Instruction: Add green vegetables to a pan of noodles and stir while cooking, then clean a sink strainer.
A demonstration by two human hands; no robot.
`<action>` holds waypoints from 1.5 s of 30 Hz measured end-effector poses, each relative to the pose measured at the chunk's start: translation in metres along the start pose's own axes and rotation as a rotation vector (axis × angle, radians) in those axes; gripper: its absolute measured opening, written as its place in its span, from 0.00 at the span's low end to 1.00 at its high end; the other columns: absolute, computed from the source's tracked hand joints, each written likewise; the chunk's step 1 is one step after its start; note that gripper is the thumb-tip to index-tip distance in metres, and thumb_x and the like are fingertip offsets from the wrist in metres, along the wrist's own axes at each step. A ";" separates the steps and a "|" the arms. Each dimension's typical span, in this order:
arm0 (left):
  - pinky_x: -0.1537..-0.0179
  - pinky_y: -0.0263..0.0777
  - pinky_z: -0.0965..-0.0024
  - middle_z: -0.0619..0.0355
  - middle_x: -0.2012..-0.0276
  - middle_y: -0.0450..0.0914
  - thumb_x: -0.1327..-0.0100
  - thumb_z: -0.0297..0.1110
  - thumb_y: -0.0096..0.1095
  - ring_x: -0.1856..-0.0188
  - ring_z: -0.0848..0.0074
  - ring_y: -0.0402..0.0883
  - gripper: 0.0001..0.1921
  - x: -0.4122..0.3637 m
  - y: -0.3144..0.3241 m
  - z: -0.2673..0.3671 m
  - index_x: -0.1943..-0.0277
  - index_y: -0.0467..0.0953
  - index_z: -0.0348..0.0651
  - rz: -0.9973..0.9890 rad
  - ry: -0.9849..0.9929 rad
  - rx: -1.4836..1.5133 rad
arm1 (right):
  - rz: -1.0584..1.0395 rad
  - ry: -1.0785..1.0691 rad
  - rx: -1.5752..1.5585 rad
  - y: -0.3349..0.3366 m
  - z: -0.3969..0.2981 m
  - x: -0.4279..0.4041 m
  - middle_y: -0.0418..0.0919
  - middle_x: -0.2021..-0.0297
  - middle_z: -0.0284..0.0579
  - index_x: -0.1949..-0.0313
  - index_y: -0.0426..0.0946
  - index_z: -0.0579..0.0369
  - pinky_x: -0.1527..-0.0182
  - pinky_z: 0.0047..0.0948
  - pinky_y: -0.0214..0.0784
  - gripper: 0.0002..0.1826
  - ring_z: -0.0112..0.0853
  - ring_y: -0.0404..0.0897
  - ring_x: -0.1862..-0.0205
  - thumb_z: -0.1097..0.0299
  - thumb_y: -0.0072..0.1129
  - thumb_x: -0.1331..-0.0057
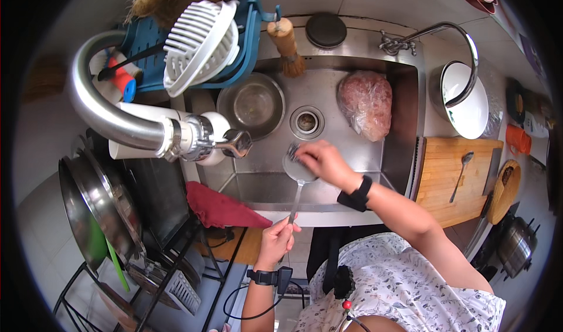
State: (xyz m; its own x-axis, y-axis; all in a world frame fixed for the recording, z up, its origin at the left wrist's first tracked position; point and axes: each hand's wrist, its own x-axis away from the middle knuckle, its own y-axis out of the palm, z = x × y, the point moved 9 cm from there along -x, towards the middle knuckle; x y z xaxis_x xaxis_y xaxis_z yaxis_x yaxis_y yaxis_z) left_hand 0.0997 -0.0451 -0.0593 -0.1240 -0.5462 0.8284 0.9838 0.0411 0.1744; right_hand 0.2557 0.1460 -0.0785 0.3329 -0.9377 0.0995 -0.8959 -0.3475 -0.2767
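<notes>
My left hand (278, 240) grips the handle end of a long-handled metal skimmer or ladle (297, 200) over the front edge of the stainless steel sink (264, 195). The utensil's round head (295, 170) is over the basin. My right hand (326, 161) pinches a dark, shiny scrubber (292, 150), likely steel wool, against that head; blur hides its detail. Just beyond lies the sink drain (307, 121). A plastic-wrapped lump of meat (366, 105) rests in the basin at right. A round metal bowl (253, 105) sits on the left side.
A faucet with a filter (193, 138) juts in from the left. Above it, a blue rack (246, 63) holds a white plastic strainer (200, 46). A hanging brush (286, 46), red cloth (224, 206), curved tap (470, 59), white bowl (470, 107) and cutting board with spoon (435, 178) surround the sink.
</notes>
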 end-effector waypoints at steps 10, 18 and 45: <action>0.81 0.59 0.84 0.60 0.64 0.80 0.28 0.26 0.47 0.81 0.89 0.66 0.16 0.002 -0.007 -0.006 0.40 0.72 0.38 0.025 -0.005 -0.051 | -0.053 0.008 -0.053 0.017 -0.020 0.012 0.82 0.66 0.44 0.63 0.80 0.51 0.59 0.39 0.70 0.05 0.45 0.77 0.64 0.72 0.59 0.40; 0.81 0.58 0.85 0.60 0.63 0.80 0.28 0.27 0.47 0.81 0.89 0.66 0.16 0.002 0.003 -0.007 0.40 0.72 0.37 -0.010 -0.031 -0.035 | -0.013 0.106 -0.014 0.013 0.003 0.009 0.82 0.63 0.43 0.62 0.80 0.52 0.57 0.37 0.72 0.06 0.42 0.78 0.63 0.70 0.61 0.40; 0.83 0.58 0.84 0.59 0.63 0.79 0.28 0.28 0.46 0.81 0.89 0.66 0.17 0.004 0.010 -0.005 0.40 0.72 0.38 -0.001 -0.025 -0.026 | -0.013 -0.057 -0.001 0.012 -0.017 0.002 0.83 0.63 0.42 0.63 0.81 0.51 0.57 0.38 0.72 0.06 0.43 0.78 0.61 0.71 0.60 0.41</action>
State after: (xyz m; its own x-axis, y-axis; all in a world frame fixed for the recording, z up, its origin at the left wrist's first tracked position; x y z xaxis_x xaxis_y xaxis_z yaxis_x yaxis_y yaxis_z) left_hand 0.1100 -0.0515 -0.0571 -0.1274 -0.5252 0.8414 0.9867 0.0188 0.1612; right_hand 0.2406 0.1394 -0.0652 0.3611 -0.9313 0.0482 -0.8916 -0.3599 -0.2749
